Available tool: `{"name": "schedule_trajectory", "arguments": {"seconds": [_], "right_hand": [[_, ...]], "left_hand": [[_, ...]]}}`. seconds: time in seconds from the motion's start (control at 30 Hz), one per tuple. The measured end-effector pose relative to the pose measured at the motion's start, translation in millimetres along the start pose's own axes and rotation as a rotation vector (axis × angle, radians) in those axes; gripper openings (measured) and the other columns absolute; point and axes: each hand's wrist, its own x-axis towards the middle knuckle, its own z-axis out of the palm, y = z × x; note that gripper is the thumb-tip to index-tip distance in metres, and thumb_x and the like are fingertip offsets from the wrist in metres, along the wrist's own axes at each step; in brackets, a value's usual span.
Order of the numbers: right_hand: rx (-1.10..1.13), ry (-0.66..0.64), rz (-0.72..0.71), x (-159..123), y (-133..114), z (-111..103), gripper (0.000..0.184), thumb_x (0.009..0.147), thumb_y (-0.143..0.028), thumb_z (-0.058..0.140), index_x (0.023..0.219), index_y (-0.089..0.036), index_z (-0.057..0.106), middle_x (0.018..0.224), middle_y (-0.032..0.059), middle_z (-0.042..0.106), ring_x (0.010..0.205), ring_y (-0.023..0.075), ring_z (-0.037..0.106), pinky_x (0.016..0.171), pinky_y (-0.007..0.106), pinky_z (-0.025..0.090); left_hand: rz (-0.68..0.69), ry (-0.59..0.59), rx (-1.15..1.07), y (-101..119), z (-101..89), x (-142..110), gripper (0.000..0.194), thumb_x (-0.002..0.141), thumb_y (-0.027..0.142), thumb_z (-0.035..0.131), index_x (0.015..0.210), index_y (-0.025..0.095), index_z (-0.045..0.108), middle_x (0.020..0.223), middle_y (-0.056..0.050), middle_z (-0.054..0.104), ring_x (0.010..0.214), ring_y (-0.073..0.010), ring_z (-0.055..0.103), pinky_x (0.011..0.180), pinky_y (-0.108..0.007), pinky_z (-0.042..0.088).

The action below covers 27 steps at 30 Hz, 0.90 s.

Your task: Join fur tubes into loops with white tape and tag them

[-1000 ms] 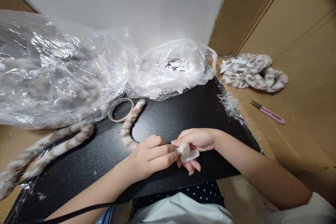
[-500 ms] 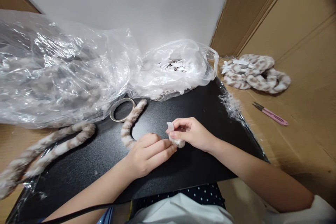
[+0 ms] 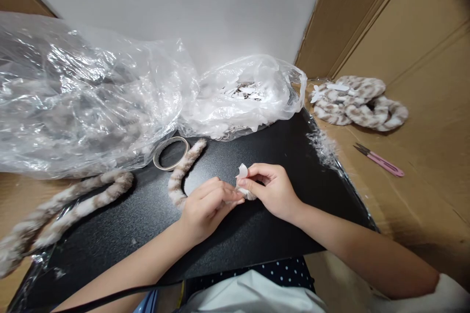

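A spotted furry strip (image 3: 178, 178), cream and brown, curves over the black tabletop and runs under my left hand (image 3: 207, 208). The fingers of that hand are closed on the strip's near end, whose pale tip shows between my hands. My right hand (image 3: 273, 190) pinches a small white piece of tape or paper (image 3: 243, 171) between thumb and forefinger, at that same end. The white piece sticks up above my fingertips, its upper edge curled. Its lower part is hidden by my fingers. A tape roll (image 3: 171, 153) lies against the strip's far part.
Behind are a large clear bag (image 3: 84, 107) of furry pieces and a smaller bag (image 3: 253, 98) holding white tags. Another furry strip (image 3: 84, 200) lies folded at left. At right, on cardboard, are bundled furry strips (image 3: 360, 102) and pink thread snips (image 3: 382, 161).
My right hand has shifted slightly, and the white piece now stands higher and bends over at the top. My left fingers have drawn up and back a little.
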Motion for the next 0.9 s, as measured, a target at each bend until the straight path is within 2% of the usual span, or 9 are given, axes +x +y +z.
{"name": "schedule_trajectory", "arguments": {"seconds": [0.1,0.2,0.3,0.43,0.53,0.6,0.7,0.8,0.9], "right_hand": [[0.036,-0.005,0.046,-0.2,-0.4,0.2,0.026,0.069,-0.041,0.077,0.066,-0.017,0.068,0.067,0.0030,0.068,0.065,0.0159,0.063,0.063,0.028,0.051],[0.110,-0.021,0.117,0.1,-0.3,0.3,0.027,0.066,-0.042,0.079,0.066,-0.017,0.068,0.066,0.0021,0.068,0.062,0.0152,0.062,0.062,0.028,0.050],[0.136,-0.009,0.160,0.2,-1.6,0.3,0.026,0.062,-0.040,0.081,0.064,-0.017,0.069,0.065,0.0019,0.067,0.061,0.0143,0.060,0.062,0.027,0.049],[0.227,-0.049,0.278,1.4,-5.4,-1.1,0.029,0.054,-0.038,0.086,0.059,-0.016,0.067,0.058,-0.0007,0.062,0.054,0.0108,0.054,0.053,0.025,0.044],[0.339,-0.088,0.386,3.0,-6.9,-3.3,0.031,0.048,-0.033,0.088,0.054,-0.015,0.063,0.054,-0.0027,0.058,0.049,0.0084,0.050,0.047,0.023,0.040],[0.346,-0.097,0.395,3.7,-6.4,-4.7,0.029,0.047,-0.030,0.088,0.054,-0.015,0.064,0.055,-0.0025,0.058,0.050,0.0079,0.050,0.048,0.022,0.040],[0.261,-0.109,0.284,3.0,-4.1,-6.2,0.019,0.055,-0.025,0.084,0.058,-0.015,0.068,0.063,-0.0002,0.063,0.056,0.0097,0.056,0.052,0.023,0.043],[0.043,-0.099,0.007,0.1,-2.7,-6.3,0.006,0.065,-0.013,0.075,0.062,-0.017,0.072,0.070,0.0024,0.068,0.065,0.0130,0.062,0.062,0.026,0.049],[-0.131,-0.085,-0.216,-3.0,-2.9,-5.9,0.015,0.072,-0.007,0.068,0.067,-0.020,0.073,0.072,0.0032,0.072,0.068,0.0141,0.066,0.065,0.027,0.051]], "left_hand": [[0.025,-0.013,0.060,-2.3,-0.3,0.1,0.006,0.087,0.010,0.063,0.090,0.015,0.060,0.077,-0.004,0.072,0.069,-0.0127,0.066,0.062,-0.023,0.051],[0.060,-0.075,0.163,-4.0,-3.0,-0.1,0.011,0.088,0.013,0.062,0.098,0.015,0.060,0.079,-0.005,0.072,0.067,-0.0128,0.063,0.061,-0.024,0.050],[0.064,-0.111,0.225,-4.5,-5.0,-0.2,0.011,0.088,0.012,0.061,0.098,0.014,0.059,0.077,-0.005,0.069,0.064,-0.0123,0.058,0.060,-0.024,0.048],[0.027,-0.115,0.183,-4.1,-3.9,0.5,0.003,0.089,0.013,0.060,0.089,0.014,0.058,0.070,-0.003,0.065,0.061,-0.0120,0.054,0.056,-0.023,0.045],[-0.028,-0.120,0.116,-3.1,-2.2,0.3,0.006,0.088,0.013,0.061,0.085,0.015,0.056,0.070,-0.003,0.064,0.062,-0.0120,0.056,0.057,-0.022,0.045],[-0.080,-0.130,0.081,-2.1,-1.3,-0.5,0.007,0.087,0.014,0.061,0.084,0.015,0.055,0.070,-0.002,0.063,0.062,-0.0116,0.056,0.057,-0.021,0.045],[-0.159,-0.138,0.024,-0.3,0.4,-2.7,0.009,0.088,0.015,0.061,0.082,0.016,0.055,0.069,-0.001,0.062,0.062,-0.0108,0.057,0.057,-0.020,0.045],[-0.202,-0.120,-0.005,1.5,3.1,-5.1,0.013,0.089,0.015,0.058,0.078,0.017,0.053,0.066,0.001,0.059,0.060,-0.0095,0.054,0.056,-0.019,0.043],[-0.224,-0.086,0.003,3.3,5.0,-6.4,0.017,0.089,0.013,0.056,0.074,0.017,0.050,0.064,0.002,0.055,0.057,-0.0083,0.050,0.054,-0.018,0.040]]}}
